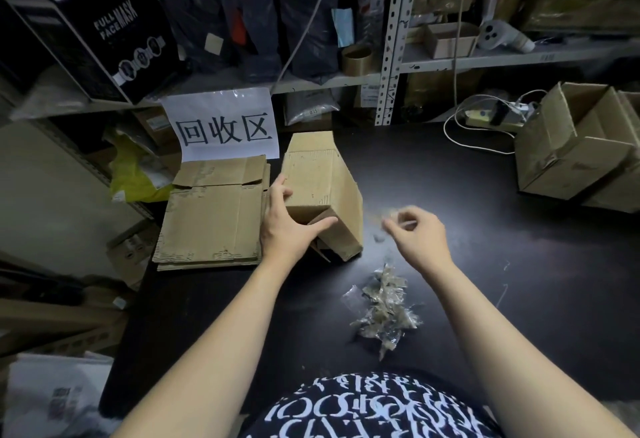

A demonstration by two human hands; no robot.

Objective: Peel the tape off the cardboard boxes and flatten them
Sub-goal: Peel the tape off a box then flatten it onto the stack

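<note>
The cardboard box point(322, 174) stands on the black table point(485, 247), a little left of the middle, and its near end is open. The left hand point(287, 226) holds it at the near left corner: the thumb stretches across the near face and the fingers lie on the left side. The right hand point(419, 233) is to the right of the box, not touching it. Its fingers are curled and pinch a small piece of tape point(379, 218), which is blurred. Nearer to the person, below the right hand, a pile of peeled tape point(384, 309) lies on the table. Just left of the box lies a stack of flattened boxes point(211, 219), under a paper sign point(225, 126). More open boxes point(575, 153) stand at the far right.
</note>
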